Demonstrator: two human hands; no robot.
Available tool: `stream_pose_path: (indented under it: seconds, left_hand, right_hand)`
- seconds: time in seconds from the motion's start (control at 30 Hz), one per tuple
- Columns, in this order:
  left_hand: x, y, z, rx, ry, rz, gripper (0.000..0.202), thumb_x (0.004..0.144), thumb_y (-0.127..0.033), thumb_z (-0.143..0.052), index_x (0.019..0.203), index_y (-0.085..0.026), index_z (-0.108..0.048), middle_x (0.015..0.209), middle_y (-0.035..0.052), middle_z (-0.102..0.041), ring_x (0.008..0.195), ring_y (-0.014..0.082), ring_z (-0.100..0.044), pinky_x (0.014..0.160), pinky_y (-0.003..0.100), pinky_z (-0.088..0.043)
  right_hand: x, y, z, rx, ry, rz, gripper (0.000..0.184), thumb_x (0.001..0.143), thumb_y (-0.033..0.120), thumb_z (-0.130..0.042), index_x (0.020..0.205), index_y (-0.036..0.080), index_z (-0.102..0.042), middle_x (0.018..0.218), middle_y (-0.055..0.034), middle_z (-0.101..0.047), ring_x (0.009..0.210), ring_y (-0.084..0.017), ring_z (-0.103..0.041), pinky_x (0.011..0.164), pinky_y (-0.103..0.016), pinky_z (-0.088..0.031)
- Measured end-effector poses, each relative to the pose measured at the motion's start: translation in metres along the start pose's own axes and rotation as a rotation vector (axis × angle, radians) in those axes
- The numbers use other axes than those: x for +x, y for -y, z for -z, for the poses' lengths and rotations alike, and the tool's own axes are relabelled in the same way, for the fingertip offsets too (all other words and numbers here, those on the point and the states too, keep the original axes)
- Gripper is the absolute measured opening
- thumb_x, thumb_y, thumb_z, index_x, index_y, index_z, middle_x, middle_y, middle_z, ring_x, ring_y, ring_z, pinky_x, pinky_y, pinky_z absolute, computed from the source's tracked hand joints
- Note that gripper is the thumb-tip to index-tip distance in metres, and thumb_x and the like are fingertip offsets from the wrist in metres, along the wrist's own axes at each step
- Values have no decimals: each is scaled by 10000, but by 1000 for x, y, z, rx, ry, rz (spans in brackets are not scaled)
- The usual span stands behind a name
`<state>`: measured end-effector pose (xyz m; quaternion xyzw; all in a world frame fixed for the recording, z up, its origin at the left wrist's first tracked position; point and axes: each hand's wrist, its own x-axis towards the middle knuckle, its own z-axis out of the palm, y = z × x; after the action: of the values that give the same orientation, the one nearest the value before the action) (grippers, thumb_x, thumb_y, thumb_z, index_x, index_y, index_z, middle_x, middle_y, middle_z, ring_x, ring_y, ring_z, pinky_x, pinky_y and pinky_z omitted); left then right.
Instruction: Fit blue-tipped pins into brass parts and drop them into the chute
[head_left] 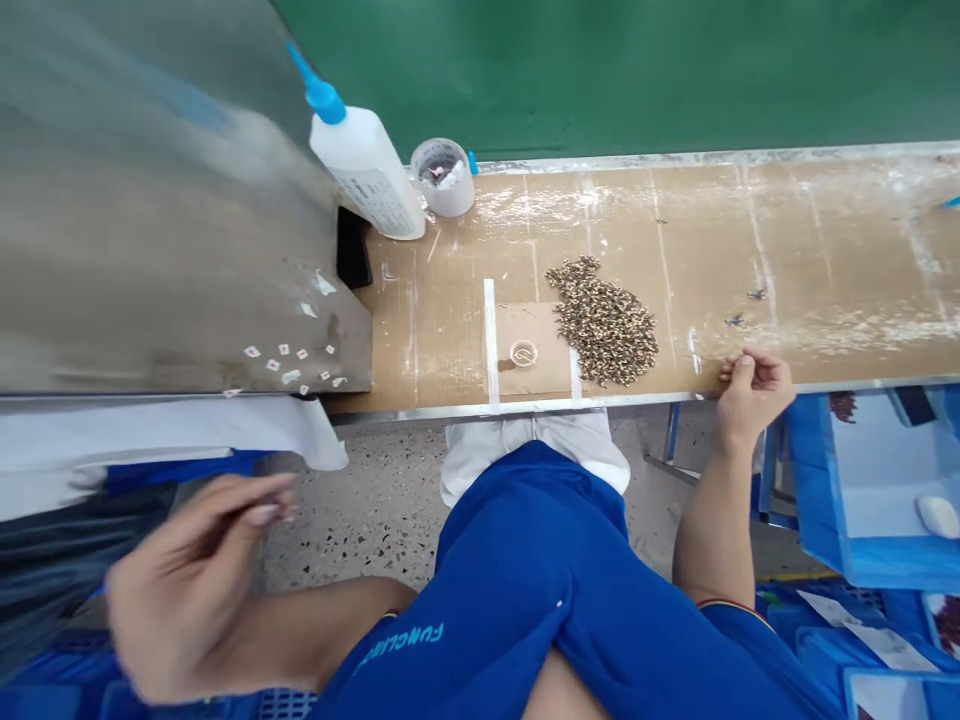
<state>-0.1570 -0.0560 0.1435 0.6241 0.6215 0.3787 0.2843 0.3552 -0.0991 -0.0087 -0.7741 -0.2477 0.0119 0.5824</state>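
My right hand rests at the front edge of a cardboard-covered workbench, its fingers curled into a pinch, with nothing visible in them. Nearest to it lie two small dark metal pieces. Left of these sits a heap of small brown-and-gold beads, beside a cardboard square holding a small round dish. My left hand is blurred, held below the bench over my lap, away from everything on it, fingertips close together.
A plastic glue bottle with a blue nozzle and a clear cup stand at the back. A grey metal panel with small white labels fills the left. Blue crates sit to the right, below the bench.
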Motion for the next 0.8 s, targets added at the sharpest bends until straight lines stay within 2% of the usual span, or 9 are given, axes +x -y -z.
stream_pose_path:
  seconds: [0.07, 0.13, 0.23, 0.3, 0.4, 0.47, 0.53, 0.7, 0.8]
  left_hand:
    - [-3, -1, -20, -18, 372, -77, 168, 829, -238, -683, 801, -350, -806, 696, -37, -726, 581, 155, -664, 465, 243, -555]
    - [5, 3, -54, -119, 557, -63, 147, 859, -259, -670, 759, -255, -777, 707, 13, -731, 619, 149, -682, 535, 228, -576]
    - [19, 19, -116, -329, 669, 13, 174, 867, -326, -713, 795, -171, -746, 777, 66, -754, 675, 149, -707, 595, 228, -592]
    - [22, 30, -151, -458, 666, 56, 166, 845, -310, -738, 874, -147, -729, 805, 71, -753, 716, 155, -720, 639, 246, -606]
    - [19, 38, -188, -601, 674, 92, 193, 818, -271, -739, 956, -140, -702, 801, 47, -728, 744, 150, -714, 692, 266, -610]
    - [17, 37, -201, -647, 694, 97, 158, 805, -248, -733, 908, -135, -690, 820, 46, -719, 762, 142, -700, 714, 265, -599]
    - [19, 34, -207, -665, 716, 87, 119, 806, -227, -718, 865, -131, -681, 839, 48, -711, 776, 133, -684, 730, 260, -586]
    - [27, 31, -211, -692, 728, 36, 88, 860, -210, -646, 889, -133, -677, 845, 43, -683, 717, 110, -640, 701, 247, -570]
    - [28, 33, -210, -689, 727, -13, 92, 877, -219, -638, 890, -139, -682, 879, 52, -680, 721, 107, -624, 684, 234, -559]
  right_hand:
    - [-12, 12, -6, -10, 42, 25, 397, 796, 606, -657, 853, 217, -608, 701, -7, -630, 612, -168, -623, 582, -326, -537]
    - [-28, 28, -14, -3, 123, 76, 406, 806, 615, -658, 861, 214, -622, 699, -15, -643, 634, -181, -646, 618, -346, -550]
    - [-55, 54, -29, 9, 277, 155, 368, 870, 576, -632, 913, 210, -649, 738, -32, -680, 670, -184, -672, 655, -348, -560]
    - [-74, 69, -40, 22, 468, 210, 305, 902, 515, -626, 947, 216, -666, 801, -47, -709, 699, -183, -681, 670, -341, -564]
    - [-100, 83, -61, 60, 780, 286, 205, 903, 396, -651, 1012, 226, -685, 864, -55, -726, 741, -187, -676, 680, -333, -563]
    - [-110, 86, -75, 77, 871, 301, 186, 892, 336, -662, 1042, 226, -680, 859, -44, -720, 707, -178, -646, 647, -321, -544]
    - [-116, 87, -86, 86, 907, 303, 183, 881, 301, -675, 1047, 224, -679, 844, -32, -710, 653, -163, -603, 611, -311, -516]
    - [-116, 93, -95, 87, 901, 370, 63, 905, 266, -661, 927, 230, -708, 810, -30, -673, 666, -165, -567, 624, -313, -489]
    - [-115, 97, -98, 76, 887, 398, 103, 934, 276, -638, 880, 238, -717, 840, -39, -654, 721, -172, -573, 655, -321, -488]
